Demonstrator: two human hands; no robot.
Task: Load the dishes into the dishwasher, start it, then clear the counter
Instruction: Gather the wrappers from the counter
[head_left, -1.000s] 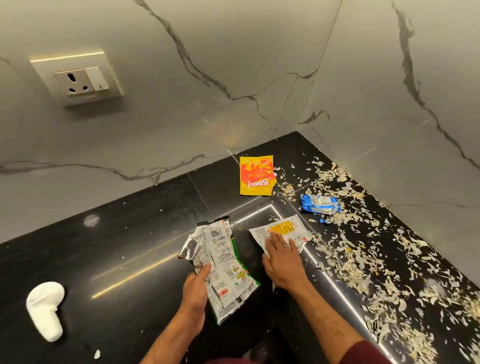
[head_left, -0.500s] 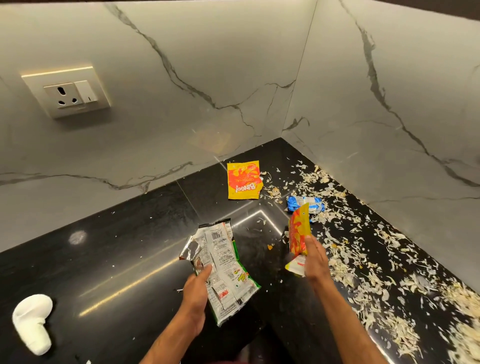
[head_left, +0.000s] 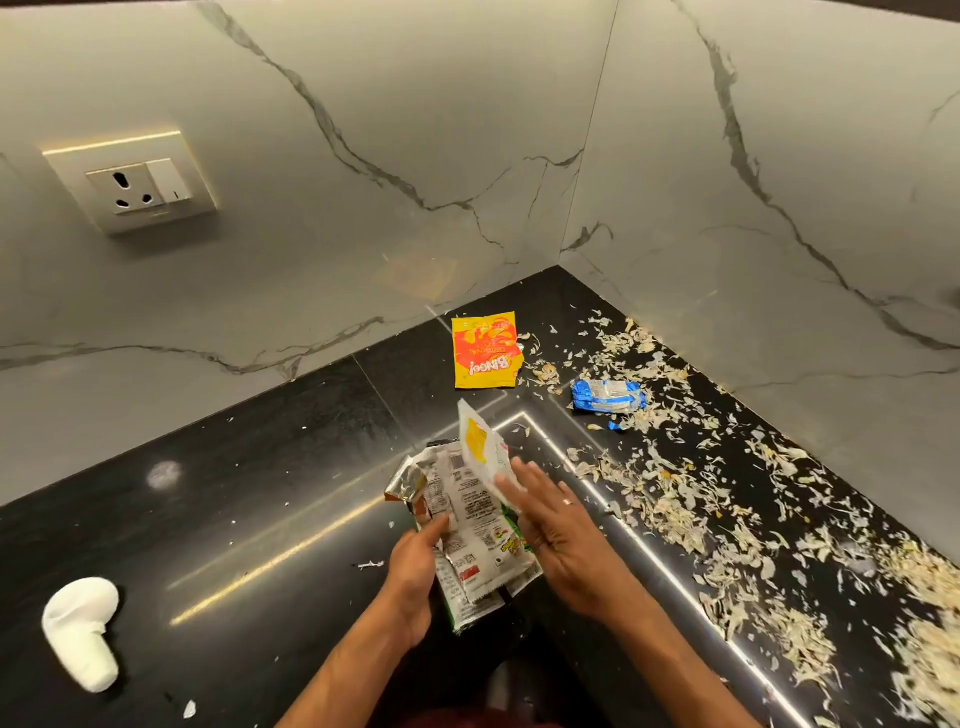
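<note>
My left hand (head_left: 415, 566) grips a crumpled silver and green snack wrapper (head_left: 467, 514) just above the black counter (head_left: 249, 499), thumb on top. A white and yellow wrapper (head_left: 479, 441) stands tilted against that wrapper's far end. My right hand (head_left: 561, 540) has straight fingers, slightly blurred, whose tips touch the white wrapper's lower edge. Farther back lies a flat yellow and red Bingo packet (head_left: 485, 351). A crumpled blue wrapper (head_left: 608, 397) sits to its right.
Pale vegetable peelings (head_left: 675, 499) litter the counter along the right wall, down to the near right. A white rounded object (head_left: 83, 631) lies near left. A wall socket (head_left: 137, 182) sits on the marble backsplash; two marble walls meet in the corner behind.
My right hand lifted the white and yellow wrapper off the counter and carried it left onto the wrapper in my left hand. Its fingers have straightened.
</note>
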